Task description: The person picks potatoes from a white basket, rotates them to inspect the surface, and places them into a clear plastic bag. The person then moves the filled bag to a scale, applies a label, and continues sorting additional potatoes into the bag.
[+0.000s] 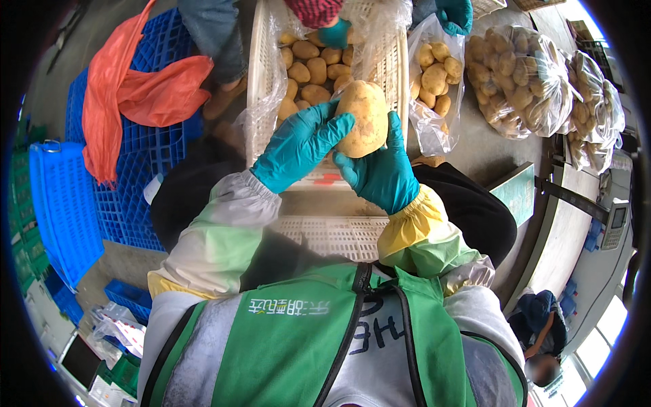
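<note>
Both my hands wear teal gloves and hold one large potato (362, 119) between them, above the near part of a white plastic crate (256, 91). My left hand (305, 142) has its fingers and thumb on the potato's left side. From below and the right, my right hand (381, 170) supports it. Loose potatoes (317, 70) lie in the crate, which is lined with clear plastic film (376, 56). At the crate's far end, another person's gloved hand (334, 34) reaches in among the potatoes.
An open clear bag of potatoes (435, 79) lies right of the crate, with tied potato bags (519, 76) beyond. Blue plastic pallets (137, 168) and orange mesh sacking (109, 96) are at left. A platform scale (516, 193) stands at right. Another person (539, 325) is at lower right.
</note>
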Available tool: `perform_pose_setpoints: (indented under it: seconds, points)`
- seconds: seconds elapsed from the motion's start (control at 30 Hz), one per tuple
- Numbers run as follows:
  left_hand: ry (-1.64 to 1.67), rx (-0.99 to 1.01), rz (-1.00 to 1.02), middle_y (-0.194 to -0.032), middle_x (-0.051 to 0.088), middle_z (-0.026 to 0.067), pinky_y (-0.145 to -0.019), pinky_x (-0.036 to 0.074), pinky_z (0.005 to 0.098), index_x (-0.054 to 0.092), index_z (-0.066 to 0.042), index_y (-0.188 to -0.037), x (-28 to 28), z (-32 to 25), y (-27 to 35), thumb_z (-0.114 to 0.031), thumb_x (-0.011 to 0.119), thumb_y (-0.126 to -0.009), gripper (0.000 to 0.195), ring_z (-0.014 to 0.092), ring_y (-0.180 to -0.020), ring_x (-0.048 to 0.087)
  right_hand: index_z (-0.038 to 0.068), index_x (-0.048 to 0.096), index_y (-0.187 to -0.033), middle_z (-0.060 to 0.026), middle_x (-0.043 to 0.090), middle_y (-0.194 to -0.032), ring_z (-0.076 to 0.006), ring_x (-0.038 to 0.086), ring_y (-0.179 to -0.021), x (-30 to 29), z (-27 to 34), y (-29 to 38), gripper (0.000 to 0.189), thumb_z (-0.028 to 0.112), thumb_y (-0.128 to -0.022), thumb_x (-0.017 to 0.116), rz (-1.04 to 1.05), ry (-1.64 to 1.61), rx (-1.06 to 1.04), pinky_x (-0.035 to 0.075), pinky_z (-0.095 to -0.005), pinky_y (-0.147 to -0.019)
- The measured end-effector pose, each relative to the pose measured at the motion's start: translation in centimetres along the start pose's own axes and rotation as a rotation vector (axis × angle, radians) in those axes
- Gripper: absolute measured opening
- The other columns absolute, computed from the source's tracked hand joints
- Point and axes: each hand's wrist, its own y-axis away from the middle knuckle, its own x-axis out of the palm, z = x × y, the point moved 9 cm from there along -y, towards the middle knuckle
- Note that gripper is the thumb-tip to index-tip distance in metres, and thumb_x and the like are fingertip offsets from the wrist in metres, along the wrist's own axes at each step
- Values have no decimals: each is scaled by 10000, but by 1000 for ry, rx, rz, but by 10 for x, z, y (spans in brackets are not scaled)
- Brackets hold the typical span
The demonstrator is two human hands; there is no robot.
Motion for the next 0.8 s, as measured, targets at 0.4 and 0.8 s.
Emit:
perform_pose_setpoints:
  seconds: [0.4,0.8]
  points:
    - [239,79,-62,-1295,503,94,-946,435,281,412,-15,-1348,-8,20,-5,-123,563,-923,464,165,-1136,517,69,510,-1190,-173,559,-1161,-343,564,-1012,-119,188,4,674,554,-740,636,-546,-242,-648,505,-496,-863]
    - [290,183,-429,-1147,594,102,-832,467,285,485,-25,-1286,-86,-31,25,-293,481,-960,423,138,-911,586,56,607,-1088,-80,655,-899,-181,621,-774,-45,220,-35,233,186,-913,524,-499,1016,-800,517,-307,-717]
